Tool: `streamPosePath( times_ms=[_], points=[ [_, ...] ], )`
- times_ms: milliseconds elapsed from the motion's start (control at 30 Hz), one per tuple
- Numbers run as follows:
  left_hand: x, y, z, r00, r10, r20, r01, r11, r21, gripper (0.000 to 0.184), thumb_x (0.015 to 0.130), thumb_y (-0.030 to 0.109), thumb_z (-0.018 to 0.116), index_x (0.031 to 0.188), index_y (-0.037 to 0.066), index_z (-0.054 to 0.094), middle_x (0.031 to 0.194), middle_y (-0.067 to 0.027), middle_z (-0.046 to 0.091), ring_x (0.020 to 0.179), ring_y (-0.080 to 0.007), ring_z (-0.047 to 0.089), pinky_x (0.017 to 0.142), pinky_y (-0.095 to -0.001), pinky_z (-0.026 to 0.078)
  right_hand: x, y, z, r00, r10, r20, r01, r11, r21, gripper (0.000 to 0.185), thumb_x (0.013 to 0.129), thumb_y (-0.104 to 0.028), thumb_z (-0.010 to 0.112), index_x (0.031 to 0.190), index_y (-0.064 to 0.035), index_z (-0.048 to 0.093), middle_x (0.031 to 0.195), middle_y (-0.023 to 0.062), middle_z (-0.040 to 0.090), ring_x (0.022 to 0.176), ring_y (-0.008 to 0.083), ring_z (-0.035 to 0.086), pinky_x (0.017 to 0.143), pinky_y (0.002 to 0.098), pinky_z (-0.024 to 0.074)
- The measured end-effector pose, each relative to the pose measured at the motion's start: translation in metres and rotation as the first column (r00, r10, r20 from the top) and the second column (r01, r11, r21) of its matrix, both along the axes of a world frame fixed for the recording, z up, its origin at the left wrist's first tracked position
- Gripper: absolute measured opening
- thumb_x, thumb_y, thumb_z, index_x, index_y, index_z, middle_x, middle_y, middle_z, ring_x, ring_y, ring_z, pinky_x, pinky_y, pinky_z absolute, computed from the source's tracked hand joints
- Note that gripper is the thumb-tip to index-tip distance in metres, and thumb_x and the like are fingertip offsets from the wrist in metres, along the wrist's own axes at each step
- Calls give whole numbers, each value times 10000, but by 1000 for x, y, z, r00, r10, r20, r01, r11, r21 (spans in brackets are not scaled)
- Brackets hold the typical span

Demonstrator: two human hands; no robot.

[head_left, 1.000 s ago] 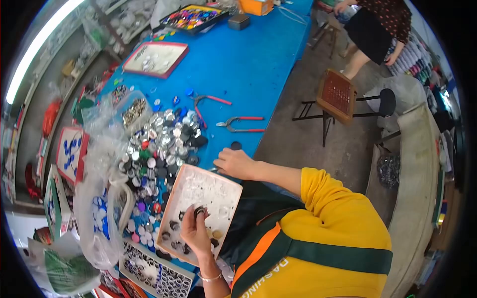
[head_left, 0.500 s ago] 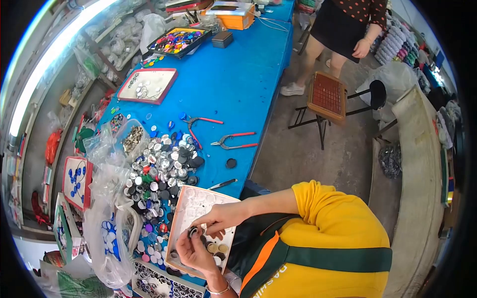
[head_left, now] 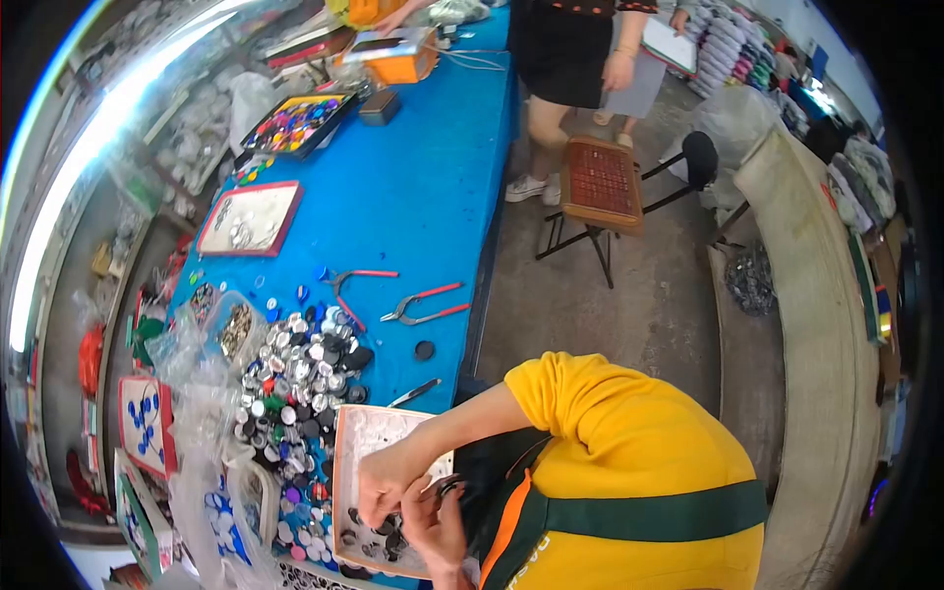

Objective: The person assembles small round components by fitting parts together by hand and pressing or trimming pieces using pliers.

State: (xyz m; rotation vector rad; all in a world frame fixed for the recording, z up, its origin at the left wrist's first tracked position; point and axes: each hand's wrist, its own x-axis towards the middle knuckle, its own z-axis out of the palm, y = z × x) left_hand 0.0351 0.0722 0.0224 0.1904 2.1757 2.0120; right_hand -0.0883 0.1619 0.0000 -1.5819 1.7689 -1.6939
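The shallow tray (head_left: 343,442) with an orange-pink rim lies at the table's near edge, holding clear round pieces at one end and dark round pieces (head_left: 369,546) at the other. My right hand (head_left: 388,484) reaches down into it, fingers drawn together at the dark pieces; what they grip, if anything, is hidden. Beside it, slightly raised over the tray's near side, my left hand (head_left: 438,526) pinches a black round cap-like piece (head_left: 450,485) between thumb and fingers. A heap of silver, black and coloured round pieces (head_left: 305,364) lies beyond the tray.
Two red-handled pliers (head_left: 428,303) and a dark slim tool (head_left: 415,392) lie on the blue table (head_left: 393,197). A tray of colourful pieces (head_left: 295,123) sits farther along. A folding chair (head_left: 605,182) stands in the aisle, with people (head_left: 560,59) behind it.
My hands have parted: the right has gone down into the tray, while the left keeps the black piece. The view has shifted, and another person with a white board has appeared.
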Motion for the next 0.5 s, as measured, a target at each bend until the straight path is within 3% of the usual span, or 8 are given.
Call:
streamPosePath(
  times_ms=[33,100,167,200,300,333,433,500],
  points=[
    [-4,-8,-1,997,48,59,-49,999,23,207,769,-144,538,928,-11,528,831,-137,634,729,-170,628,721,-232,498,-4,1,-1,994,-58,96,62,997,-38,149,851,-183,575,866,-63,662,654,64,611,560,157,573,528,293,423],
    [-8,-36,-4,990,127,62,-129,992,19,142,783,-111,544,877,-6,558,886,-129,625,798,-168,620,695,-227,501,-24,29,3,967,-256,14,256,967,9,142,858,-172,560,846,-61,647,642,67,605,548,158,574,519,302,421],
    [-15,-71,-24,977,214,-16,-196,920,340,133,805,-64,538,920,1,553,997,-137,600,934,-151,588,662,-225,502,-16,43,-5,961,-273,-44,275,960,51,131,873,-154,526,843,-60,612,694,77,593,593,201,573,547,326,424],
    [-16,-66,-11,858,488,160,-512,838,189,156,852,-2,532,1008,-13,541,1076,-148,563,1003,-143,552,639,-212,509,-3,39,-21,964,-263,-45,265,963,45,122,870,-150,525,848,-60,605,709,80,590,607,215,572,555,332,425],
    [-33,-90,-26,921,311,235,-367,485,794,243,880,45,538,1111,-22,505,1079,-145,561,969,-146,558,651,-194,515,42,37,-29,992,-115,-50,122,976,182,95,842,-136,537,856,-63,596,742,87,586,675,244,573,584,339,436],
    [-37,-95,-29,923,272,272,-370,438,819,300,894,85,540,1160,-37,476,1045,-137,575,920,-164,574,661,-196,528,38,38,-26,993,-117,-28,119,982,146,105,834,-155,548,862,-71,605,742,91,591,694,226,580,586,344,441],
    [-37,-94,-20,827,546,136,-521,650,553,296,886,68,546,1157,-33,479,961,-113,586,833,-137,587,624,-173,500,2,60,1,905,-390,-171,406,911,71,118,839,-183,561,857,-81,618,738,78,597,710,213,578,595,347,446],
    [-33,-95,-22,928,372,-1,-362,905,225,201,872,9,521,1070,-7,493,858,-91,566,732,-124,575,614,-186,467,-12,47,12,851,-476,-221,463,879,-114,118,829,-195,583,854,-90,631,730,60,604,708,204,581,597,345,446]
  ],
)
